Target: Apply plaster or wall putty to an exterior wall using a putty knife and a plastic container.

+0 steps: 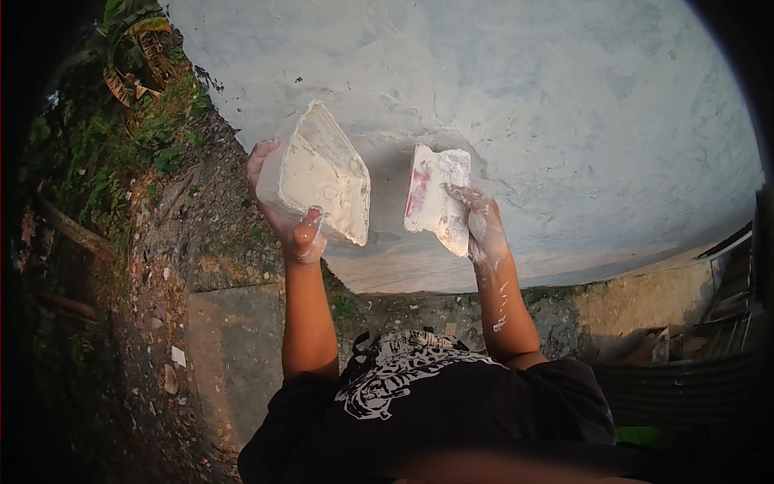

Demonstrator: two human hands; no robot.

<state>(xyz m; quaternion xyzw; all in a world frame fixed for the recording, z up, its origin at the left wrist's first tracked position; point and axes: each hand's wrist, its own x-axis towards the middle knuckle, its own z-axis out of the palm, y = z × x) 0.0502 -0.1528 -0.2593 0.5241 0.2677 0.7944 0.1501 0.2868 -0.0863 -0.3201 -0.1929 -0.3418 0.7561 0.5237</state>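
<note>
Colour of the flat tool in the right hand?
The flat tool: mostly off-white, pinkish-red near its left edge. Best seen in the head view.

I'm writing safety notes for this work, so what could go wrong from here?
The tub has its open side turned toward the flat tool, so paste might spill. The left hand and right hand are smeared, so either grip could slip. The flat tool is thickly coated, so lumps might drop off.
</note>
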